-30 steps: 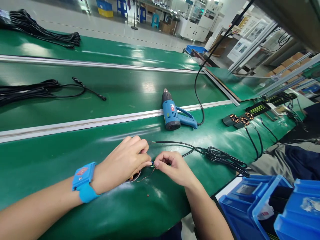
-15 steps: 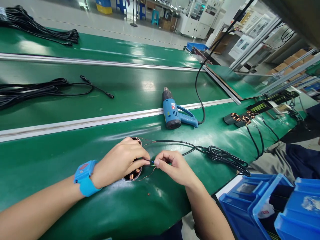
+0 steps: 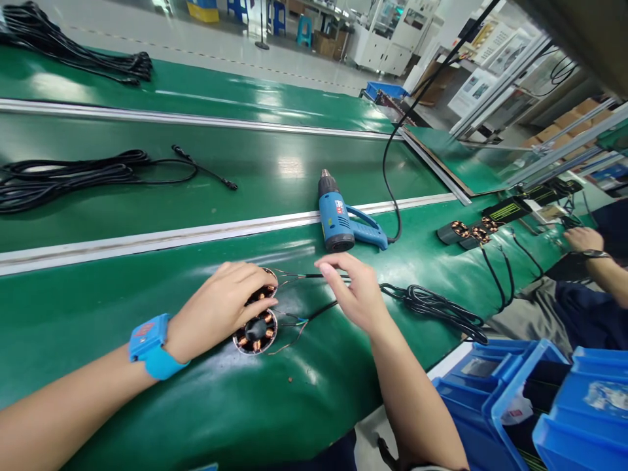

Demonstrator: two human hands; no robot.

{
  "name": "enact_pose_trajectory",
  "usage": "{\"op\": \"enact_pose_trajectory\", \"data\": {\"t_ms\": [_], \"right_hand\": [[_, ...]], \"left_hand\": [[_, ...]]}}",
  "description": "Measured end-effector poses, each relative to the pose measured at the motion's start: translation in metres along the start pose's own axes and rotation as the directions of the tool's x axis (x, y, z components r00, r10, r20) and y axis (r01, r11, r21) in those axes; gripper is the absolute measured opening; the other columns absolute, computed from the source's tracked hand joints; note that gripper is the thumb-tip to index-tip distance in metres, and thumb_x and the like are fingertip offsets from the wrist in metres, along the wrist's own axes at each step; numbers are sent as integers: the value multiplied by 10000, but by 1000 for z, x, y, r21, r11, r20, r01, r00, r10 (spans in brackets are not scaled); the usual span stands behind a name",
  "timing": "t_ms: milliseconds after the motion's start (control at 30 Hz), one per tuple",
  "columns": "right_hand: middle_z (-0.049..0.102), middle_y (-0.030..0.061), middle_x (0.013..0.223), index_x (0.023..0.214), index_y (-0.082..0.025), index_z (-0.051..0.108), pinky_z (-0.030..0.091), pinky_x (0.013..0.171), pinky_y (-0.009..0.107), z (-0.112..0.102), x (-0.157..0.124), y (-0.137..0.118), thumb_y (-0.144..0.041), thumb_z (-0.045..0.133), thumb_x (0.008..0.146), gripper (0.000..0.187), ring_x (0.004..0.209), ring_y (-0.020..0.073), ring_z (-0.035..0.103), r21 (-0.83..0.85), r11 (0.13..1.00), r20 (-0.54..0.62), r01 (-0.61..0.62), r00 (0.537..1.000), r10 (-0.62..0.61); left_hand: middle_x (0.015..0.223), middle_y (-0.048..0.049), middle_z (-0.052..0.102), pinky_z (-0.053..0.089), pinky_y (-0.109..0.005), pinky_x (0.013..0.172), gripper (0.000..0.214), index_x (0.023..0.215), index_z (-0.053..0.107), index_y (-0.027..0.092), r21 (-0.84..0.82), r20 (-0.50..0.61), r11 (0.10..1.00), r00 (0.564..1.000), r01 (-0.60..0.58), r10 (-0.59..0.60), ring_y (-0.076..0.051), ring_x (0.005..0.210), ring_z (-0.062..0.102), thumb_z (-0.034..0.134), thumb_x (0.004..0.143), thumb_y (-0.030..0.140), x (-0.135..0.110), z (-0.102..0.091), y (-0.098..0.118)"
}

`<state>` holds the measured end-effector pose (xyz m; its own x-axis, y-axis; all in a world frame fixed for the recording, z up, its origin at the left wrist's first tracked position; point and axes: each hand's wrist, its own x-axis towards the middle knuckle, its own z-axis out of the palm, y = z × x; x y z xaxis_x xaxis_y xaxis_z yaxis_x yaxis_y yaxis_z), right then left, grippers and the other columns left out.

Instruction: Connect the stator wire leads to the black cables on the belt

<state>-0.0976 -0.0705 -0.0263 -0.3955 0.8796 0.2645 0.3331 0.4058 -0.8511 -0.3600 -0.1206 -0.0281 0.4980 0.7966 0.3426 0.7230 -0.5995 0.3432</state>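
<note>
My left hand [image 3: 223, 304], with a blue wrist strap [image 3: 151, 347] behind it, lies with its fingers stretched over two round motor stators wound with copper. The nearer stator [image 3: 255, 332] shows in full; the farther stator [image 3: 269, 288] is mostly hidden under my fingers. My right hand [image 3: 354, 288] hovers open, its fingers stretched toward a thin black cable [image 3: 314, 276] that runs from the farther stator. A second cable end [image 3: 314, 314] with blue and green wire tips lies loose on the green belt [image 3: 147, 294] between my hands.
A blue heat gun [image 3: 338, 222] lies just beyond my hands, its cord running up and away. A black cable coil [image 3: 436, 307] sits to the right. Cable bundles [image 3: 63, 173] lie on the middle belt. Blue bins [image 3: 540, 405] stand lower right. A co-worker's hand [image 3: 583, 239] is at the far right.
Both hands let go of the wire ends they pinched together. My right hand lifted and moved away toward the upper cable. My left hand slid back, uncovering the stators.
</note>
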Motion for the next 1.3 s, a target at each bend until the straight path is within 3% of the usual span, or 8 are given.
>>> {"op": "enact_pose_trajectory", "data": {"t_ms": [200,367,567,733,833,967,1133,1300], "right_hand": [[699,41,851,846,-139,670,393,714,277,26,32,16,-480,429,1064,471,717,122,575,87,979,373,-183,917,138],[620,38,806,847,-123,598,259,561,228,37,30,15,-547,653,804,430,619,74,432,503,658,433,-560,823,369],[581,3,685,887,-100,575,160,514,207,38,26,15,-643,850,658,651,516,25,325,595,486,474,-641,767,432],[719,73,976,1184,-122,682,522,790,234,24,20,28,-590,838,798,626,821,109,653,593,579,410,-559,829,380],[723,99,1128,1266,-145,688,522,988,304,15,19,37,-630,796,848,649,1012,158,686,608,656,241,-446,892,383],[726,99,1105,1227,-164,717,525,992,320,11,18,43,-650,741,899,587,1017,173,687,531,759,137,-376,922,361],[720,136,1120,1210,-143,704,540,998,347,14,16,44,-714,706,888,656,1031,202,684,420,818,188,-392,920,344],[698,187,1146,1221,-101,681,538,1001,371,19,16,42,-831,678,814,836,1039,240,671,331,823,236,-462,885,401]], "left_hand": [[1135,10,663,417,-264,891,272,1193,678,216,25,-15,988,988,-152,153,-125,1037,603,425,1119,283,1,-1,-3],[1118,10,630,436,-238,829,307,1231,726,311,-71,102,985,982,-154,161,-112,968,603,461,1094,240,2,-5,-12],[1015,-2,624,429,-231,785,356,1195,752,312,-85,119,977,972,-194,203,-114,886,582,448,1077,170,4,-3,-17],[1205,32,626,442,-202,923,271,1312,678,338,-132,93,987,990,-94,107,-88,1076,592,513,1098,364,-1,-16,-20],[1209,20,621,466,-250,956,365,1366,641,284,22,-11,991,992,129,-129,-126,1095,599,520,1088,487,-8,-47,-53],[1424,-137,538,387,-510,1152,883,1497,512,67,364,-111,785,860,501,-498,-332,1380,480,184,1055,757,-31,-91,-141],[1519,-352,393,331,-705,1128,1030,1527,374,-93,527,-215,516,693,676,-688,-542,1445,346,321,1002,791,-48,-110,-240],[1604,-234,359,249,-620,1252,587,1517,463,33,658,-145,472,714,587,-685,-408,1544,261,527,1051,384,-12,-100,-273]]}}
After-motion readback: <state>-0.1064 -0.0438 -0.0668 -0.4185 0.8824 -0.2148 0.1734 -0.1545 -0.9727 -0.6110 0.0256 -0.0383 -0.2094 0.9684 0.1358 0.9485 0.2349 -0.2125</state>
